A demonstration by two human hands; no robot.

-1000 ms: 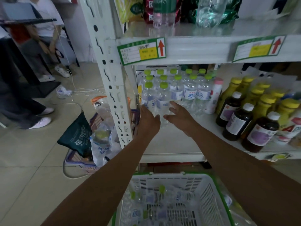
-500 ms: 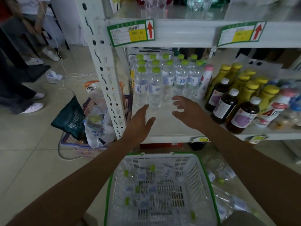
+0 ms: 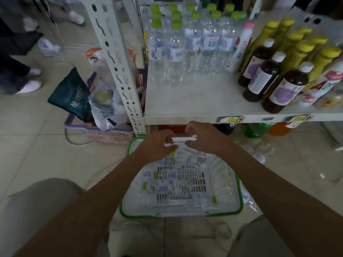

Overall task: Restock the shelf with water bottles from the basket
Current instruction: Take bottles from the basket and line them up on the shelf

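both hands are down over the far rim of the basket (image 3: 220,175), a white plastic lattice tub with a green lip, sitting on the tiled floor right below the shelf (image 3: 194,97). left hand (image 3: 157,147) has its fingers curled round the lower white bar (image 3: 169,144). right hand (image 3: 203,139) pinches the upper white bar (image 3: 182,139) between thumb and fingers. both are thin straight plastic rods, nearly touching. loose water bottles (image 3: 163,188) lie flat in the basket, clear plastic with lime caps and blue labels. shelved water bottles (image 3: 174,51) stand upright in rows at the back left of the smooth pale board, dark brown white-capped bottles (image 3: 285,88) off to the right.
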